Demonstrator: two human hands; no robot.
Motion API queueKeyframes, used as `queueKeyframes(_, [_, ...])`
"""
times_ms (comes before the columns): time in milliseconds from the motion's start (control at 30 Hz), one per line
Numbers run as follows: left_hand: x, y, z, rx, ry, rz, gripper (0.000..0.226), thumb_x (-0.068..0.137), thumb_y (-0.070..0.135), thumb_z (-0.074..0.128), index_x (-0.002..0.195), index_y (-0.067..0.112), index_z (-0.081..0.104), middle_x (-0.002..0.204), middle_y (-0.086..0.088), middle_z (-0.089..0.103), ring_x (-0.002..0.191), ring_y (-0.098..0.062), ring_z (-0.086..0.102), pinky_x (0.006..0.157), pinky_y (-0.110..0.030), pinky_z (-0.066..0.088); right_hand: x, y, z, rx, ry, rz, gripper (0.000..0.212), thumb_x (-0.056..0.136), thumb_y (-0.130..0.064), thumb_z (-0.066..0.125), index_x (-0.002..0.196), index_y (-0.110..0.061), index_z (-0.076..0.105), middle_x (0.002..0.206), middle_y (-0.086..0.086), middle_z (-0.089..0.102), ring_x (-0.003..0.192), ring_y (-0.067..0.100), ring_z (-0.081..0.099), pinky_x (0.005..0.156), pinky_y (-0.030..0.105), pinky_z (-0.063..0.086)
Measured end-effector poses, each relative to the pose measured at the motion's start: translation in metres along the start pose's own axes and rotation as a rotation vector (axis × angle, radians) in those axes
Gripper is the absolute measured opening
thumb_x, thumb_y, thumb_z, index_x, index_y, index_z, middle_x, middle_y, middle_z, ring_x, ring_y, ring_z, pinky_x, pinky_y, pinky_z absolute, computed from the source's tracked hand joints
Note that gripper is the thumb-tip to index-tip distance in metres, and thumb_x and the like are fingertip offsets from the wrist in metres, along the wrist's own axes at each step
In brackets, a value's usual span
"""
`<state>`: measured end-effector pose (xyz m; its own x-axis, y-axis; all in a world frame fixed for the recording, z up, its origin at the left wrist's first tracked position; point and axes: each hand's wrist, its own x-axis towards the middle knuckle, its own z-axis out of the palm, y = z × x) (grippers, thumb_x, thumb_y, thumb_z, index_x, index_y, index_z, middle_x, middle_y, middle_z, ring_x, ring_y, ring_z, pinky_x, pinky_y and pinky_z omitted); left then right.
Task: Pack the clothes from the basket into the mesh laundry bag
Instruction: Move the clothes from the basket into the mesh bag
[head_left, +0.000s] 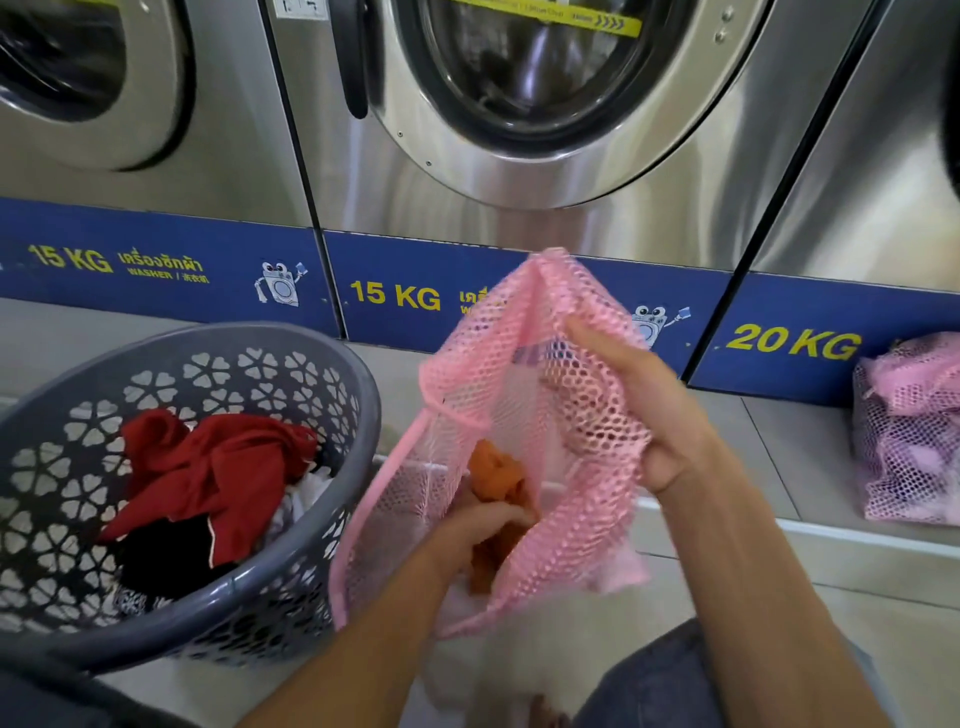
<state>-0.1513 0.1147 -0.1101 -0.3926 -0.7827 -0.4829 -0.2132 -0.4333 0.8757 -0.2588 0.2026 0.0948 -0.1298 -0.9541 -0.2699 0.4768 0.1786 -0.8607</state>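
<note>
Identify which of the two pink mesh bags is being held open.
The pink mesh bag in the middle, gripped by the right hand; the other pink bag sits untouched, already stuffed, against the 20 KG washer.

The honeycomb-holed pink mesh laundry bag (524, 395) shows an orange cloth (496, 478) inside. At nine o'clock, the grey plastic basket (332, 395), pierced with flower-shaped cutouts, carries a red garment (218, 467) over black and white ones. The steel washers' navy blue band (156, 260) bears yellow lettering.
</note>
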Motion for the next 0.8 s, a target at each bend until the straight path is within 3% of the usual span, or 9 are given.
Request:
queueKeyframes(100, [0.002,-0.023,-0.035,0.277,-0.103,-0.031,0.047,0.051,-0.005,0.086,0.092,0.012,0.07,0.082,0.0,0.077,0.084,-0.017,0.074,0.075,-0.026,0.061,0.012,0.001,-0.034,-0.308,0.22,0.001,0.021,0.102,-0.021,0.054,0.084,-0.015,0.061,0.054,-0.001,0.059,0.037,0.008,0.052,0.037,0.021,0.041])
queueKeyframes(167, [0.003,-0.027,-0.059,0.534,-0.083,-0.215,0.066,0.036,0.013,0.091,0.099,0.017,0.071,0.091,-0.002,0.078,0.088,-0.023,0.074,0.076,-0.035,0.063,0.024,0.016,-0.048,-0.633,0.307,0.025,0.017,0.1,-0.013,0.048,0.091,-0.013,0.062,0.065,0.005,0.059,0.047,0.013,0.054,0.05,0.03,0.044])
queueKeyframes(233, [0.009,-0.033,-0.076,0.757,-0.036,-0.313,0.079,0.032,0.027,0.091,0.106,0.02,0.066,0.094,0.0,0.076,0.086,-0.02,0.073,0.07,-0.032,0.062,0.035,0.032,-0.049,-0.806,0.288,0.076,0.023,0.099,-0.008,0.042,0.097,-0.01,0.065,0.079,0.012,0.064,0.061,0.021,0.06,0.059,0.036,0.05])
queueKeyframes(333, [-0.021,0.009,-0.07,0.839,-0.185,-0.356,0.049,0.062,0.03,0.086,0.108,0.018,0.074,0.09,-0.004,0.078,0.077,-0.02,0.074,0.079,-0.039,0.063,0.049,0.051,-0.037,-0.848,0.244,0.209,0.021,0.098,-0.013,0.046,0.102,-0.007,0.066,0.086,0.016,0.07,0.071,0.026,0.066,0.059,0.037,0.053])
queueKeyframes(467, [-0.041,0.086,-0.064,1.019,-0.284,-0.148,0.053,0.089,0.028,0.064,0.14,0.023,0.051,0.13,-0.001,0.059,0.112,-0.024,0.064,0.081,-0.038,0.057,0.064,0.064,-0.016,-0.752,0.229,0.268,0.024,0.102,-0.02,0.052,0.114,-0.001,0.063,0.085,0.014,0.076,0.068,0.022,0.073,0.064,0.038,0.061])
queueKeyframes(600, [-0.049,0.152,-0.092,1.058,-0.016,0.118,0.027,0.087,0.013,0.06,0.111,0.01,0.073,0.106,0.0,0.076,0.09,-0.018,0.074,0.088,-0.038,0.059,0.075,0.071,0.004,-0.673,0.171,0.297,0.031,0.104,-0.022,0.051,0.124,-0.001,0.06,0.103,0.022,0.077,0.089,0.032,0.075,0.085,0.051,0.062])
queueKeyframes(700, [-0.038,0.167,-0.137,1.009,0.287,0.202,0.018,0.081,0.014,0.055,0.08,0.005,0.071,0.082,-0.006,0.074,0.074,-0.025,0.069,0.07,-0.031,0.057,0.082,0.076,0.015,-0.642,0.134,0.325,0.031,0.104,-0.026,0.05,0.122,-0.003,0.061,0.1,0.022,0.078,0.093,0.038,0.075,0.088,0.054,0.06])
queueKeyframes(767, [-0.021,0.152,-0.171,1.115,0.425,0.185,0.017,0.078,0.02,0.054,0.082,0.008,0.065,0.095,-0.015,0.068,0.087,-0.032,0.063,0.075,-0.036,0.053,0.084,0.079,0.024,-0.632,0.105,0.336,0.03,0.104,-0.026,0.05,0.121,-0.004,0.061,0.098,0.022,0.078,0.094,0.04,0.075,0.086,0.052,0.061])
queueKeyframes(800, [-0.012,0.139,-0.187,1.191,0.461,0.121,0.028,0.079,0.026,0.057,0.099,0.008,0.065,0.113,-0.018,0.064,0.104,-0.035,0.06,0.088,-0.04,0.052,0.085,0.081,0.026,-0.629,0.104,0.326,0.03,0.104,-0.025,0.05,0.121,-0.004,0.061,0.096,0.021,0.079,0.091,0.038,0.076,0.083,0.049,0.062])
